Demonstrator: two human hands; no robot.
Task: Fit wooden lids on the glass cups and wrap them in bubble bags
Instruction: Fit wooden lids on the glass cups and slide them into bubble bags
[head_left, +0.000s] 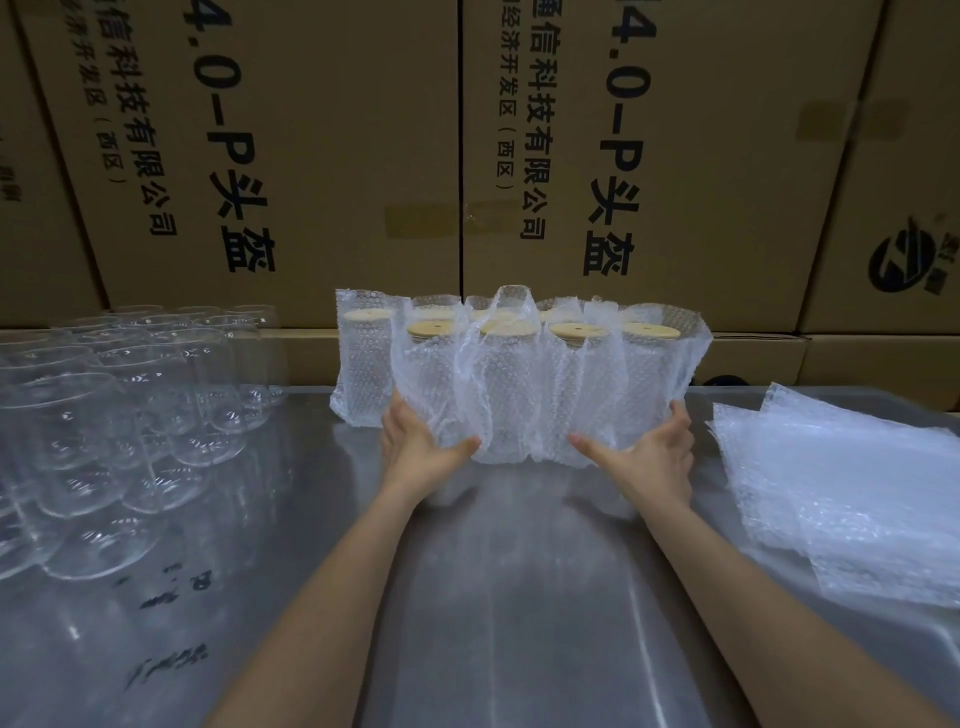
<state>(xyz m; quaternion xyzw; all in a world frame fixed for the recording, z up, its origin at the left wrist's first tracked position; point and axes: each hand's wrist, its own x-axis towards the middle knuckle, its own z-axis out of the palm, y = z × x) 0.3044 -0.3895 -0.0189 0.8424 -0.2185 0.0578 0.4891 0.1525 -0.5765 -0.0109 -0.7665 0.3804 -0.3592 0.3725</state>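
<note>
Against the cardboard boxes (322, 156), a row of bubble-wrapped glass cups (524, 384) with round wooden lids (574, 330) is being flanked by the left hand (415, 447) and right hand (654, 452). Fingers are being kept straight, pressed to the crinkly ends. Bare cups (104, 405) are being kept left of the row, flat bubble bags (852, 483) right.
</note>
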